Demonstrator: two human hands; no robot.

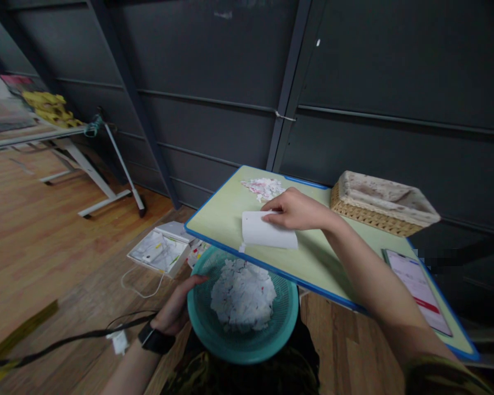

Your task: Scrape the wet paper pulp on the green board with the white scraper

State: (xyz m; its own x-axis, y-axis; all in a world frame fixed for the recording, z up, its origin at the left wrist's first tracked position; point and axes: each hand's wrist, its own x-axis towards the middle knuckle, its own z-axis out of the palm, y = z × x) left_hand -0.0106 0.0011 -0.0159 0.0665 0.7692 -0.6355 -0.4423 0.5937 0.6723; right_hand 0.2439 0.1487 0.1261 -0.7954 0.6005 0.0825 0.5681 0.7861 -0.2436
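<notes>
My left hand (177,307), with a dark band at the wrist, grips the rim of a teal plastic basket (242,354) at its left side. The basket sits above my lap, and a heap of torn white paper scraps (243,296) fills its middle. My right hand (294,209) is over the table, thumb and fingers pinched at the upper edge of a white sheet of paper (269,233). The sheet lies near the table's front edge, and a small scrap (242,248) is at its lower left corner. Behind it is a pile of pinkish-white scraps (264,188).
The pale green table (214,215) has a blue edge. A woven basket with a cloth lining (382,203) stands at its back right, a phone (420,291) at its right. An open white box (160,249) with a cable is on the floor. Dark panels rise behind.
</notes>
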